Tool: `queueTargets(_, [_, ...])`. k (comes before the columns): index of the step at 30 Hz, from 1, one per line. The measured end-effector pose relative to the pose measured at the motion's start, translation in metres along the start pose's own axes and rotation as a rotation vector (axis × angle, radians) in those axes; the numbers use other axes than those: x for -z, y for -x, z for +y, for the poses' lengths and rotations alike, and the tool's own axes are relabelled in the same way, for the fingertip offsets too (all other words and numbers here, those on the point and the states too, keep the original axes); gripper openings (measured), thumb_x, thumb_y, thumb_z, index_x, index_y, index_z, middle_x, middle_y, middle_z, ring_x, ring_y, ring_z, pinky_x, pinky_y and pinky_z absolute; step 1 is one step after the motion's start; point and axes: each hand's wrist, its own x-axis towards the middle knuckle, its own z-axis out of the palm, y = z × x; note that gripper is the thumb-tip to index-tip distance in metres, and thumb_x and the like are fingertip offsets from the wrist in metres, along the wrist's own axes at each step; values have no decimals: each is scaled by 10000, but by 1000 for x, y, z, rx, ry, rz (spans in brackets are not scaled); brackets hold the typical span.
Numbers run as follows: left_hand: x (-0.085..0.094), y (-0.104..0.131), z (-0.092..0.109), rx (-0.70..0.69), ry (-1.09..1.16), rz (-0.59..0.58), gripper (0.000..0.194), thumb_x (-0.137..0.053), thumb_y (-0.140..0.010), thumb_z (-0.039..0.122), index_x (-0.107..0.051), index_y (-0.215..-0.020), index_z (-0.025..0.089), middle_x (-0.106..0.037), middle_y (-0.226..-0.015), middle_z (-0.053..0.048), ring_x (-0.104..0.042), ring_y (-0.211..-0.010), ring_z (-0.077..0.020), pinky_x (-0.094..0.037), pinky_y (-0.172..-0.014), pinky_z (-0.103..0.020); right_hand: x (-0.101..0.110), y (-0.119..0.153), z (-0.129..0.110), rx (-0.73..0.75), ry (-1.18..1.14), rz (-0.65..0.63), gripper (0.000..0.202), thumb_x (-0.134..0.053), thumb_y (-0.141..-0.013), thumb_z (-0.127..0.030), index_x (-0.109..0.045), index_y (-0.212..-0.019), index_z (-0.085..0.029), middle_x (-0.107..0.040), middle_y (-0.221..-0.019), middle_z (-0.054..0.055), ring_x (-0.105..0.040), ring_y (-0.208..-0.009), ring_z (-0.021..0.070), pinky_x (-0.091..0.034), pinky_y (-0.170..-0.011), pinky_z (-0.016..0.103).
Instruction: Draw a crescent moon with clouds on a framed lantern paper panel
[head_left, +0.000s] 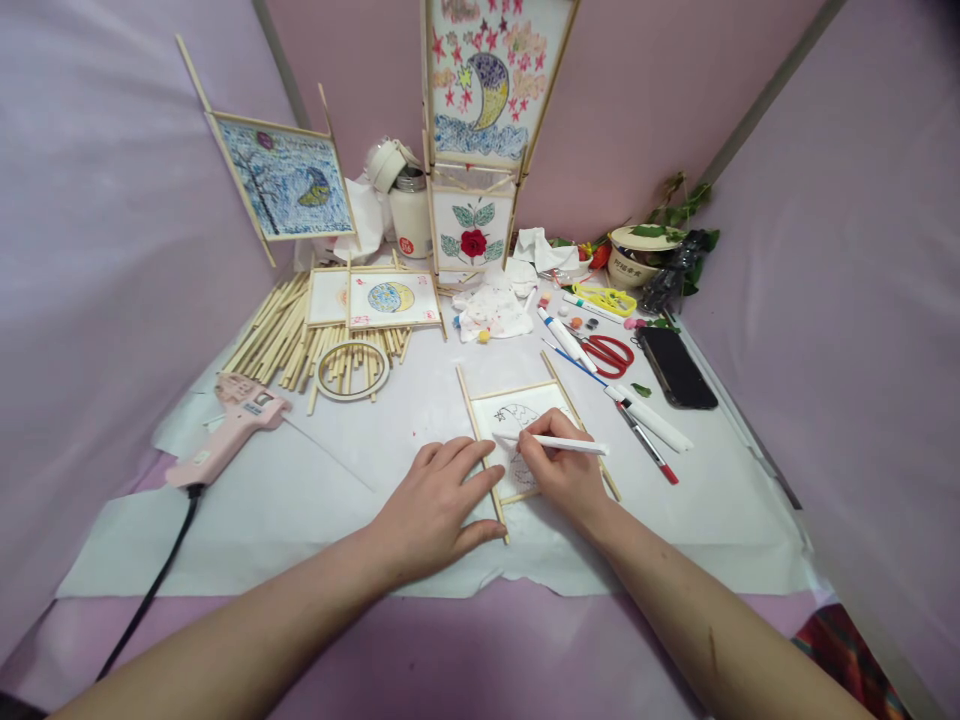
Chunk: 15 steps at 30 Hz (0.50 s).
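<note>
Between my hands lies a small stick-framed panel (486, 420) with a black line drawing on white, a star and a curved shape showing at its top. My left hand (442, 500) rests with fingers spread on the panel's left stick and edge. My right hand (562, 465) pinches a white pen (566, 443), its tip over the left part of the drawing. Part of the drawing is hidden under my right hand.
Left are a pink glue gun (229, 430), a tape roll (352, 370) and wooden sticks (274, 330). Red scissors (609, 355), markers (660, 418) and a phone (677, 368) lie right. Framed pictures (472, 232) and a bottle (410, 212) stand behind.
</note>
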Motion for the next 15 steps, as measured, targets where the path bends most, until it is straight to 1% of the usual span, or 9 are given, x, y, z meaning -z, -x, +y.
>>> queueTargets(5, [1, 0, 0, 4, 2, 3, 505, -549, -895, 554, -526, -1273, 220, -449, -1405, -125, -399, -1245, -323, -354, -971, -485, 0, 0, 1, -18, -27, -30, 127, -550, -834, -262, -515, -719, -218, -585, -613, -29, -515, -542, 120, -393, -522, 241])
queueTargets(15, [0, -1, 0, 5, -4, -4, 515, -554, -891, 557, -521, -1277, 219, -447, -1406, -126, -397, -1242, -326, -352, -967, -487, -1, 0, 3, -29, -33, -41, 135, -551, -835, -261, -505, -716, -216, -552, -588, -40, -476, -514, 110, -368, -499, 237])
